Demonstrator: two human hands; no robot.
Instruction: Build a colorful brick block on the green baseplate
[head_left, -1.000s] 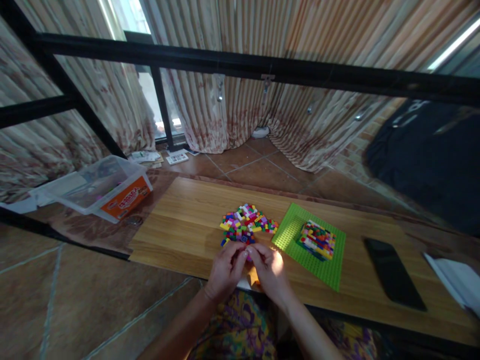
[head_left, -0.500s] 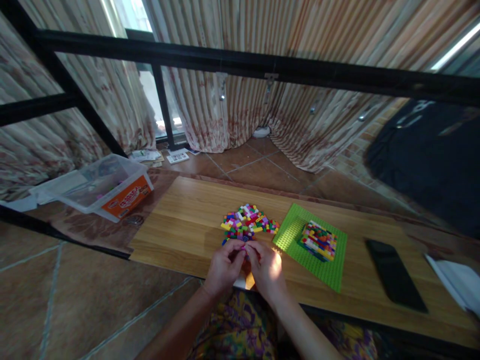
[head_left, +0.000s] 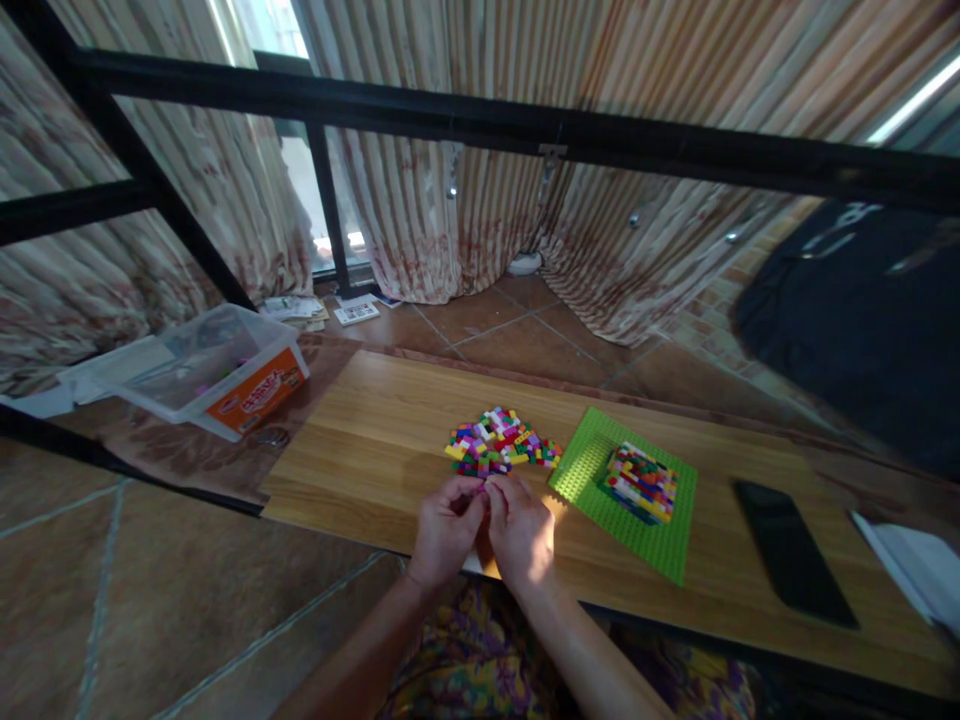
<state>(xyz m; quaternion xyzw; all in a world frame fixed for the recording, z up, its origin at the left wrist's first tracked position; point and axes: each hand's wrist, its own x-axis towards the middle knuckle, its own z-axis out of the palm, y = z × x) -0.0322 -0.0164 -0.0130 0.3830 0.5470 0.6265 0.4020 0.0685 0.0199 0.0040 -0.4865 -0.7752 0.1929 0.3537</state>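
Fingertips of my left hand (head_left: pixel 448 530) and my right hand (head_left: pixel 523 530) meet near the table's front edge, both pinched on a small pink toy brick (head_left: pixel 482 488). Most of the brick is hidden by the fingers. Just beyond them lies a loose pile of small colourful bricks (head_left: pixel 495 437). Right of my hands rests a green baseplate (head_left: pixel 581 462), tilted at an angle on the table. On it stands a squarish, layered build of multicoloured bricks (head_left: pixel 643 483).
The wooden table (head_left: pixel 360 430) carries a dark phone-like slab (head_left: pixel 791 550) and a white item (head_left: pixel 911 565) at its right. Left of the table is a clear plastic box (head_left: pixel 217 360) with an orange label. A black metal bar (head_left: pixel 480 115) crosses before the curtains.
Both hands have shifted very slightly, fingertips still together around the pink brick. The view has moved a little; pile, baseplate and build lie as before.
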